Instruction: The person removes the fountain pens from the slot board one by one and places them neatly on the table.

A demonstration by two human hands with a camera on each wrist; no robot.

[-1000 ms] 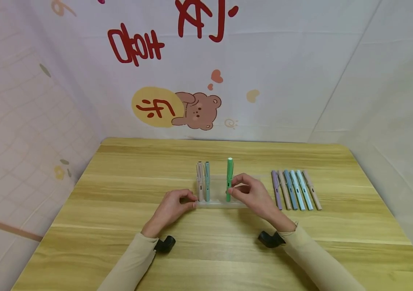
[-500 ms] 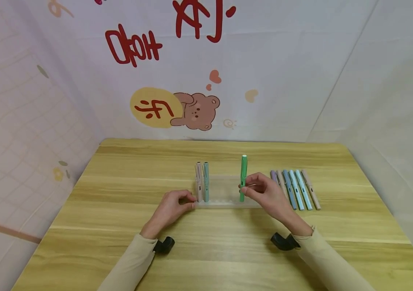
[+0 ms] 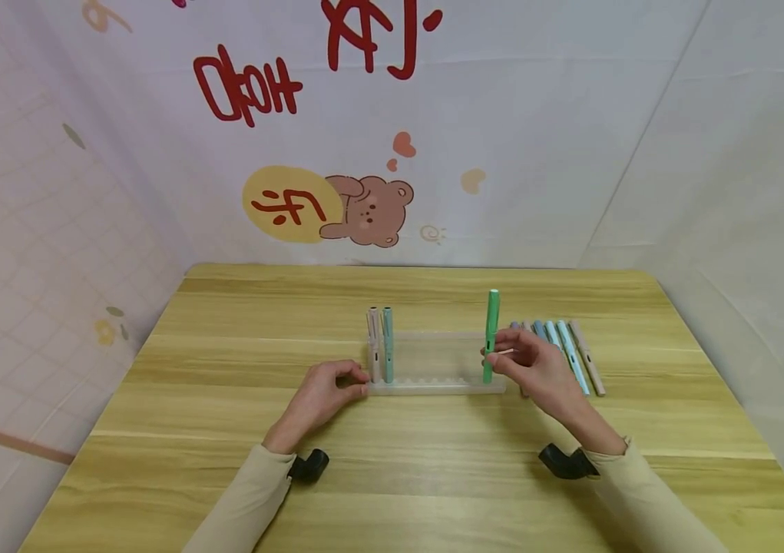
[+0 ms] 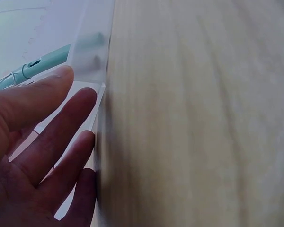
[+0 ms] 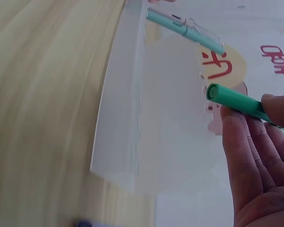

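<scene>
Green pen [image 3: 492, 316], white-topped; rack [image 3: 433, 389], frosted white. Desk [image 3: 405, 476], yellow-brown with streaked wood grain. Backdrop [image 3: 537, 115], white, printed with red characters [image 3: 245, 88] and a brown bear [image 3: 372, 211].

1. Two hands: one left hand [image 3: 322, 393] and one right hand [image 3: 545, 375].
2. One clear rack [image 3: 436, 389].
3. One green pen [image 3: 493, 311], held in the right hand.
4. Two pens upright in the rack: one pale pink pen [image 3: 374, 346] and one teal pen [image 3: 388, 346].
5. Six pens lying on one wooden table [image 3: 426, 468]: one taupe pen [image 3: 587, 359], two light blue pens [image 3: 574, 358], one darker blue pen [image 3: 540, 330], and two mostly hidden pens [image 3: 514, 326].
6. Nine pens altogether.
7. Two sleeves [image 3: 239, 499] and two black wrist pieces [image 3: 311, 466].
8. One printed bear [image 3: 378, 215], one yellow disc [image 3: 292, 230], two pinkish hearts [image 3: 404, 144].
</scene>
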